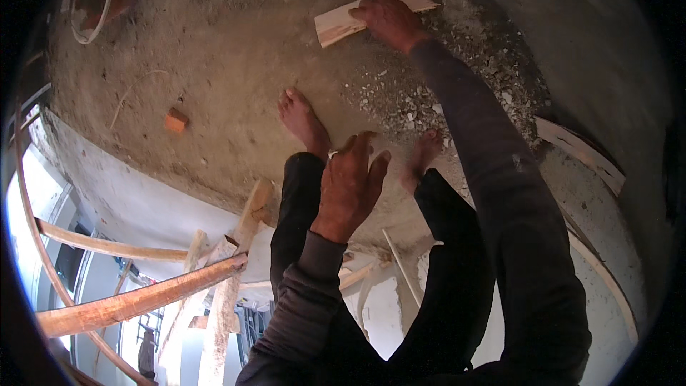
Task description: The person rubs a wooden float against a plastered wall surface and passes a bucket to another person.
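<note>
At the top of the head view, my right hand (pixel 389 23) grips a short, pale wooden board (pixel 332 27) lying on the dusty floor (pixel 229 64), just above a scatter of grey rubble (pixel 400 93). My left hand (pixel 346 186) hovers lower, fingers loosely bent and apart, with nothing visible in it. It is nearest my bare feet (pixel 300 118) and dark-trousered legs.
An orange brick piece (pixel 176 120) lies to the left. A round rimmed container (pixel 93 7) stands at upper left. Wooden poles and battens (pixel 143 293) crowd the lower left beside a bright opening. A curved board (pixel 582 154) lies at the right.
</note>
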{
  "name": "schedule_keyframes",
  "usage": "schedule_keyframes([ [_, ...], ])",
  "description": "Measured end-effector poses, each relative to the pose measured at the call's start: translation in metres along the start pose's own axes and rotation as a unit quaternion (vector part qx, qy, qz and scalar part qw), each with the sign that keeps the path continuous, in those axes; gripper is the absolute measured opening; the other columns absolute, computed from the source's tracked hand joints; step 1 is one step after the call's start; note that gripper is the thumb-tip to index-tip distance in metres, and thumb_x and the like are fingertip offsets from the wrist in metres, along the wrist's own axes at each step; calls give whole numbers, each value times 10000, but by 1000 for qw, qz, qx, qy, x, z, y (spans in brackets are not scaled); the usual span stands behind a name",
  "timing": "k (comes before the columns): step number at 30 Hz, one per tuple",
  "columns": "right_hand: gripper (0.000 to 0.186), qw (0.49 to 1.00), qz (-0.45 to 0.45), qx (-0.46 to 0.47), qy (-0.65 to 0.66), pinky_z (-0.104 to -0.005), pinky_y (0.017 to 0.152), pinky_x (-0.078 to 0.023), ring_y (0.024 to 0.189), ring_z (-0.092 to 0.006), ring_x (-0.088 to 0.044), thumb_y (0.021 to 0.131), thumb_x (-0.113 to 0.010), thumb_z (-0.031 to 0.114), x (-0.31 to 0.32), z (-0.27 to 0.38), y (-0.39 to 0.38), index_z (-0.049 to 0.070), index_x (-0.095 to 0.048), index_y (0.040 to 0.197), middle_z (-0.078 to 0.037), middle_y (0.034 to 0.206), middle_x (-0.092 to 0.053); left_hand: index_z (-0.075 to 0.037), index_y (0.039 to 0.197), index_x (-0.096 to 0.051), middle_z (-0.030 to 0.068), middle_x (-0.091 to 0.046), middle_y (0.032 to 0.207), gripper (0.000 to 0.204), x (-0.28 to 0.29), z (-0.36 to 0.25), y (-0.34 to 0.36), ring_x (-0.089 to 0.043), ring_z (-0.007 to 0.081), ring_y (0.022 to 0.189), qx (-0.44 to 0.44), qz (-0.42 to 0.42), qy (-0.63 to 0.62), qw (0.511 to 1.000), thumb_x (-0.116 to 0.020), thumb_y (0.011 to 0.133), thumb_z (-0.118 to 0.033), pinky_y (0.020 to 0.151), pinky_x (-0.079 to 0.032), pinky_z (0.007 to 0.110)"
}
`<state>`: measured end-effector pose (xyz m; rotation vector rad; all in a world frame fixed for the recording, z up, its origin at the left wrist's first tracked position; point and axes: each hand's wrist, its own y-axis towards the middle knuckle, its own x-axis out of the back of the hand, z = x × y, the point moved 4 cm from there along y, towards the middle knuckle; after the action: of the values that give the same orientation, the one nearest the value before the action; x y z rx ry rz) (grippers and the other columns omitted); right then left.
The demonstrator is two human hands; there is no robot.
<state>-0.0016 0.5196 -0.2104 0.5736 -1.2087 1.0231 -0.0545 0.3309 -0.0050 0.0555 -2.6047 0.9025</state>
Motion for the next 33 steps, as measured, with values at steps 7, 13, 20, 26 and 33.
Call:
schedule_keyframes([
  [7,417,992,99,18,-76,-363,941,-409,1050,-248,-498,792,-520,72,7,-4,-115,67,-494,1208,-73,1113,-530,-15,1049,-537,185,-623,853,254,-6,-1,-2,-622,332,796,19,8,6,1000,-589,835,-144,682,-473,401],
  [13,351,977,207,-3,-46,-403,880,-450,1007,-281,-541,801,-538,85,26,-40,-202,61,-555,1151,-120,1055,-577,-17,1050,-537,172,-634,847,248,-3,-1,0,-636,297,799,2,-8,25,1000,-580,852,-158,691,-477,380],
  [20,357,999,29,26,30,-389,977,-398,1131,-282,-495,821,-502,87,29,18,-102,80,-546,1176,-93,1169,-556,-16,1058,-537,180,-635,865,261,-10,-1,0,-638,307,810,18,16,20,1000,-579,853,-171,713,-473,386],
  [26,378,981,118,123,-93,-406,976,-358,1134,-289,-462,844,-496,175,-21,82,-67,82,-497,1211,-93,1188,-513,-6,1064,-534,188,-629,880,275,-3,4,-2,-637,314,828,26,8,9,1000,-586,846,-166,698,-479,379],
  [33,388,952,279,98,-82,-459,1037,-296,1207,-293,-419,861,-476,171,-7,26,-209,87,-485,1239,-95,1277,-469,-3,1057,-542,191,-627,881,271,1,2,-11,-632,333,815,12,-9,7,1000,-586,848,-171,693,-481,376],
])
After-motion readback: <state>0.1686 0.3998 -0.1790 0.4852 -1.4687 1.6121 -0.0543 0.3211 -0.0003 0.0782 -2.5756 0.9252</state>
